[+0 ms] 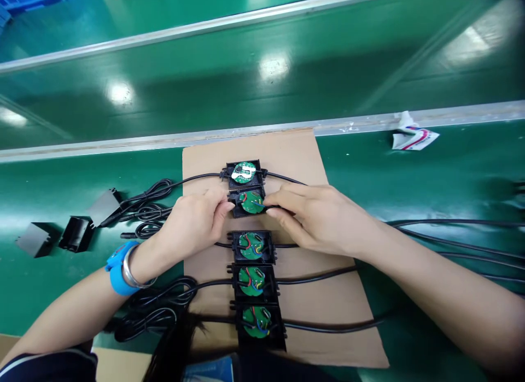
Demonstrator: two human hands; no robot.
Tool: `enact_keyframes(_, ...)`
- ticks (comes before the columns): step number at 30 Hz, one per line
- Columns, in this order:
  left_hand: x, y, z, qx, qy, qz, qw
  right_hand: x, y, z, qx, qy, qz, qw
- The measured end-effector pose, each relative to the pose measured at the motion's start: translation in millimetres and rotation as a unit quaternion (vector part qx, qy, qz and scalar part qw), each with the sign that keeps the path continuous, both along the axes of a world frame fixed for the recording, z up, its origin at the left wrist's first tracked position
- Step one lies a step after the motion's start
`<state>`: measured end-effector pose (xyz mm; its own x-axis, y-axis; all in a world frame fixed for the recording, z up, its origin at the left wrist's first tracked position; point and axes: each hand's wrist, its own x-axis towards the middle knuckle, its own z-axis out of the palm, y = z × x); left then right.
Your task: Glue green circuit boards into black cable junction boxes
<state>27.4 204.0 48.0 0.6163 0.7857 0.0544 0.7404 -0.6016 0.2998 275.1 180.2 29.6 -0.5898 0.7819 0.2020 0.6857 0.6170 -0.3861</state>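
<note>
A black plastic housing [236, 211] with a round green circuit board [251, 203] lies between my hands, second from the far end of a column of similar housings. Red, blue and yellow wires show on its board. At its left end, my left hand [200, 215] is closed, thumb and forefinger together; what they pinch is hidden. My right hand [314, 213] pinches a black cable [271, 208] at the housing's right end. Just beyond sits another housing [257, 179], its board [243, 173] bearing a white patch. Several wired housings [253, 246] lie nearer me.
A cardboard sheet [287, 149] lies under the housings on the green table [369, 168]. Coiled black cables [151, 207] and several loose black covers [76, 233] are at left. A crumpled white tube [415, 137] rests near the metal rail [353, 125]; cables trail off right.
</note>
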Motion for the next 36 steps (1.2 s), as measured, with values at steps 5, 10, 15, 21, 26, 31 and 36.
enact_keyframes(5, 3, 0, -6.1, 0.016, 0.013, -0.010, 1.000, -12, 11, -2.1, -0.027, -0.059, -0.001, 0.998)
enact_keyframes(10, 3, 1, -8.3, -0.013, 0.037, 0.002, 0.999, -20, 12, -1.9, -0.018, -0.109, 0.000, 0.994)
enact_keyframes(15, 1, 7, -5.2, -0.090, 0.003, 0.021, 0.996, -25, 11, -1.7, -0.045, -0.143, 0.000, 0.989)
enact_keyframes(21, -5, 18, -5.2, -0.200, -0.051, 0.042, 0.978, -21, 13, -6.8, -0.017, -0.125, 0.000, 0.992)
enact_keyframes(26, -4, 19, -7.8, -0.221, -0.118, 0.077, 0.965, -23, 9, -5.9, -0.040, -0.118, 0.008, 0.992)
enact_keyframes(31, 2, 16, -1.2, -0.187, -0.047, 0.042, 0.980, -25, 6, -1.5, -0.079, -0.114, 0.009, 0.990)
enact_keyframes(36, 9, 20, 0.6, -0.109, 0.092, 0.035, 0.989, -25, 7, 0.1, -0.075, -0.099, 0.010, 0.992)
